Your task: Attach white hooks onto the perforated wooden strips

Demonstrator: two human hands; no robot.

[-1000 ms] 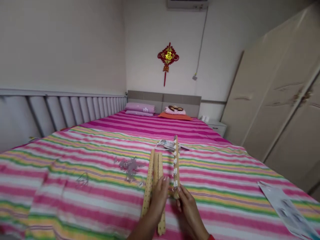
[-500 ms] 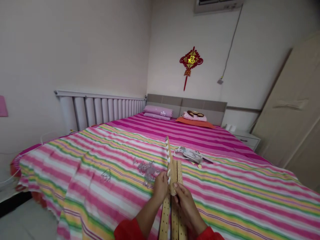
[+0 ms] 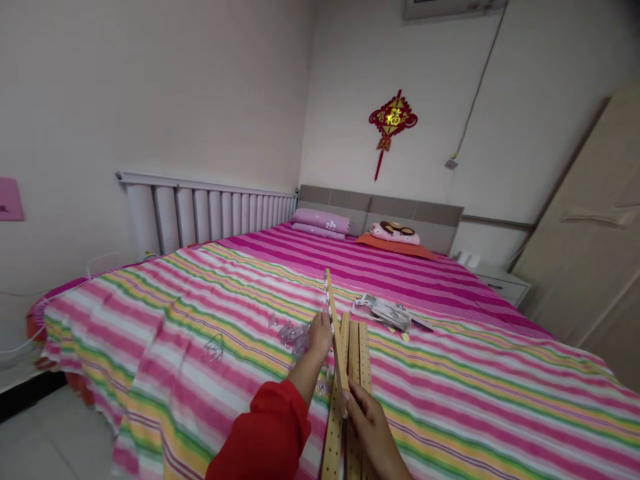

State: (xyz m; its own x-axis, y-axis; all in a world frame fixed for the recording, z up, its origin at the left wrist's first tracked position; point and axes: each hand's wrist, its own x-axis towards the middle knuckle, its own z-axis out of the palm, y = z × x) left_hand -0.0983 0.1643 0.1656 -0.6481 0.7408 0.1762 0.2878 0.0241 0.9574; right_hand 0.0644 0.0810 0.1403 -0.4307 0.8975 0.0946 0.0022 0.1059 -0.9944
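At the foot of a bed [image 3: 450, 373] spread with a pink, yellow and green striped cover, the person holds one long perforated wooden strip [image 3: 334, 313], tilted up on edge and pointing away towards the pillows [image 3: 320, 221]. The right hand [image 3: 367, 427] has its fingers clamped on the strip's near end, which likely serves as the anchor. The left hand [image 3: 320, 333], coming out of a red sleeve [image 3: 265, 433], is further up with its fingers curled against the strip's middle; whether they pinch the wood or only steady it cannot be told. Two holds spread along so thin a piece probably keep it from twisting or sagging. Just beneath it, three matching flat strips [image 3: 354, 360] lie side by side on the cover, running the same way, so they appear kept together as a set. A small heap of clear plastic pieces [image 3: 293, 333] lies just beside the left hand, close by. Some leaflets [image 3: 385, 310] lie a little beyond the strips, apart from both hands.
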